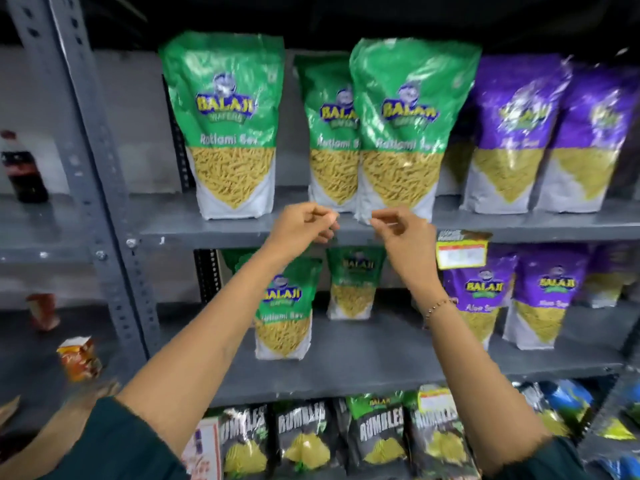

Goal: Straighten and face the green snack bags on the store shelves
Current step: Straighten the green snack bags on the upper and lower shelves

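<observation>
At frame centre, the left hand and right hand hover loosely curled, holding nothing, before the upper shelf's front edge. 3 green snack bags stand upright just above; open shelf separates the leftmost bag from the other 2.

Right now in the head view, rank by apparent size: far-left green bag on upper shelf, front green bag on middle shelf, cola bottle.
1. Far-left green bag
2. Front green bag, though it sits nearer the camera
3. Cola bottle
</observation>
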Tool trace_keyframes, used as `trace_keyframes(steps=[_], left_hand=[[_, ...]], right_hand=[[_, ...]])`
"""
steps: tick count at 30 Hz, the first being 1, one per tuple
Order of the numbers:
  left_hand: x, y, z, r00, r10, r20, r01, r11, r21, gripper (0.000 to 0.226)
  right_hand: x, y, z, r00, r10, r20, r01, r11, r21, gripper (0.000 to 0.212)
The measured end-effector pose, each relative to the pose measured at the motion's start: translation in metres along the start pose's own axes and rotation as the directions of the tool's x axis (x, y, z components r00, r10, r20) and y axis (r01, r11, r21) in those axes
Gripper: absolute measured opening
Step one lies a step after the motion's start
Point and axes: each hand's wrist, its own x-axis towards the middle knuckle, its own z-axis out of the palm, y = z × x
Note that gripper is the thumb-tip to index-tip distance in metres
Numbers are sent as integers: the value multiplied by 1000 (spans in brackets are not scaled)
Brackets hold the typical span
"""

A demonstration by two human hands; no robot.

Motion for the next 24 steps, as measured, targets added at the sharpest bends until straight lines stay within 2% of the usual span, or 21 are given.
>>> trace_keyframes(steps=[3,6,8,10,12,15,17,19,24], left_hand=[[36,13,9,997,-57,-47,53,995,-85,28],[63,18,27,992,-109,-58,105,992,-68,46],[71,19,40,991,-131,-1,131,991,-6,54],[75,17,53,990,-132,57,130,991,24,54],[76,15,62,991,-125,38,124,992,29,56],[76,13,69,996,-89,-27,91,994,57,50],[74,15,70,996,-66,-53,71,993,92,54],[68,18,67,996,-52,-74,61,990,127,56],[32,29,55,989,-23,-143,43,989,143,57]], right_hand=[[34,10,-27,982,-9,-188,18,999,45,8],[58,33,-44,958,51,-281,-30,996,81,31],[67,49,-50,970,138,-200,-121,988,96,47],[72,62,-53,978,208,-31,-202,970,133,59],[76,69,-55,965,239,112,-258,942,216,64],[79,72,-57,960,193,202,-239,942,235,54],[79,71,-59,971,127,205,-170,962,213,34],[75,67,-61,978,106,179,-146,962,230,24],[44,44,-66,990,74,120,-104,958,267,30]])
